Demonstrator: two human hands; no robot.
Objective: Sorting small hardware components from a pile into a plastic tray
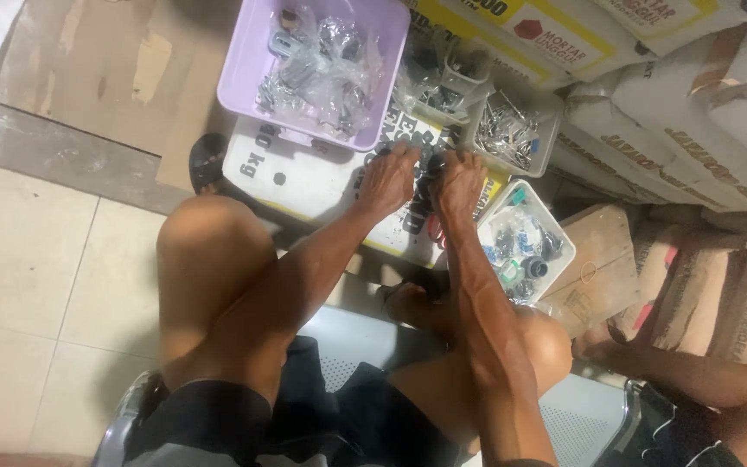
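The person sits on a grey perforated metal bench, knees apart, both arms stretched forward and down. The left hand and the right hand lie side by side, knuckles up, over a heap of small dark parts piled on a white sack that lies flat in front of the knees. The fingers of both hands curl down into the heap and touch it; whether either hand is clenched on a piece cannot be told, since the fingertips are hidden among the parts (they look like little black rings or clips, too small to tell).

Just beyond the left hand stands a lilac plastic tub holding clear bags of shiny metal fittings. To the right of it, far of the right hand, a pale tray holds loose silvery pieces. Near and right of the right hand sits a white basket with mixed small items, some blue-green.

Stacked paper sacks fill the far right. A black sandal lies left of the white sack, on a beige tiled floor. Another person's bare leg shows at the lower right.
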